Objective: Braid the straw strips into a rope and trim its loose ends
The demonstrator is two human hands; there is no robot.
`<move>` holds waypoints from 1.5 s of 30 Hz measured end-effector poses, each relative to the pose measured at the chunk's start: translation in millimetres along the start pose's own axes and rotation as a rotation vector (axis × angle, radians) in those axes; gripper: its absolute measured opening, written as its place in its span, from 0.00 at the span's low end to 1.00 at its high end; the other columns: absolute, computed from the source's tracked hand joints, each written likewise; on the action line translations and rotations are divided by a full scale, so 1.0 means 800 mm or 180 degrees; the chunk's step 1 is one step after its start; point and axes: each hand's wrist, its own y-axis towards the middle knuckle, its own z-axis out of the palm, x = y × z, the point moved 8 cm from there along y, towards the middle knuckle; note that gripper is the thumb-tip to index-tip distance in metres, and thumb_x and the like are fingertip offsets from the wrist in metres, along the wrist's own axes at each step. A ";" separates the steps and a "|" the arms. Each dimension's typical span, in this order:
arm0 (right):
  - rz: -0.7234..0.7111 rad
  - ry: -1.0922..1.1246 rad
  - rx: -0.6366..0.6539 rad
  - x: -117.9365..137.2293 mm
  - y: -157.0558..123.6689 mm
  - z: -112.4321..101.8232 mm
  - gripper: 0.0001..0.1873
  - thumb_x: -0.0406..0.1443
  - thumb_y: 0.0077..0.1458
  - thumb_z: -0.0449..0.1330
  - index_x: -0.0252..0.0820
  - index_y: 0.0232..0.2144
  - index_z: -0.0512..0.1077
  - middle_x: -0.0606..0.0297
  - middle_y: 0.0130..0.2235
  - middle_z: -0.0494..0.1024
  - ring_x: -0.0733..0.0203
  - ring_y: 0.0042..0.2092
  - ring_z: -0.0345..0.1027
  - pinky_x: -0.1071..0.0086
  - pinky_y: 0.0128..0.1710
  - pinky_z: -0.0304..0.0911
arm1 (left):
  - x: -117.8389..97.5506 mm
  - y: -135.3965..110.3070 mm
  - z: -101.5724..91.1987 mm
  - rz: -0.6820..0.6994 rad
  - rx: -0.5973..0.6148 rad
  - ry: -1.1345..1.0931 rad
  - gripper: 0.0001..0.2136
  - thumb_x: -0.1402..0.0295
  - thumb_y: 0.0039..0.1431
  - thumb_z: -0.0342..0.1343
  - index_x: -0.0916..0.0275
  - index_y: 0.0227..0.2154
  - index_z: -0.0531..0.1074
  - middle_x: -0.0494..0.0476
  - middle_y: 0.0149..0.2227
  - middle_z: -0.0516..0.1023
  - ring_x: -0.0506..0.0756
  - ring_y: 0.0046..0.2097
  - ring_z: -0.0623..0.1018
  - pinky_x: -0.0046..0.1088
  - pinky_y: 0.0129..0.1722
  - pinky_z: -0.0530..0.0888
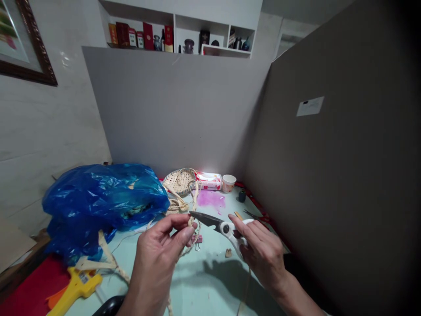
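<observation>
My left hand [161,250] is raised over the table, thumb and fingers pinched on a thin pale braided straw strip [194,197] that trails back toward a small woven basket [179,181]. My right hand [263,252] grips the white handles of a pair of scissors [219,224]. The dark blades point left and their tip sits right at the strip by my left fingertips. A binder clip [198,240] lies on the table just below the blades.
A blue plastic bag [101,197] bulges at the left. A yellow glue gun [75,287] lies at the front left. A tissue pack [208,181], a paper cup [228,182] and a purple stain [212,199] are behind. Grey partition boards [329,153] wall off the back and right.
</observation>
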 end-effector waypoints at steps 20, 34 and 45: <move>0.3189 0.4101 -0.0828 -0.046 -0.009 0.027 0.22 0.44 0.52 0.64 0.45 0.49 0.69 0.60 0.38 0.78 0.62 0.33 0.70 0.71 0.30 0.64 | 0.024 -0.025 0.019 -0.0123 0.0300 0.0773 0.12 0.58 0.44 0.68 0.61 0.28 0.80 0.51 0.20 0.70 0.46 0.23 0.63 0.16 0.20 0.59; 0.3285 0.4124 -0.1329 -0.057 0.002 -0.013 0.25 0.35 0.45 0.70 0.45 0.45 0.67 0.71 0.29 0.71 0.71 0.26 0.61 0.77 0.25 0.58 | 0.016 -0.026 0.031 0.0383 0.0749 0.1570 0.07 0.59 0.45 0.66 0.55 0.21 0.81 0.54 0.26 0.79 0.56 0.32 0.74 0.26 0.34 0.68; 0.2972 0.3786 -0.1061 -0.046 0.005 -0.003 0.22 0.36 0.47 0.70 0.44 0.43 0.68 0.73 0.27 0.69 0.72 0.26 0.60 0.76 0.27 0.57 | 0.061 -0.036 0.062 -0.0815 0.2318 0.1737 0.14 0.56 0.53 0.59 0.62 0.36 0.76 0.52 0.25 0.74 0.52 0.27 0.70 0.25 0.29 0.66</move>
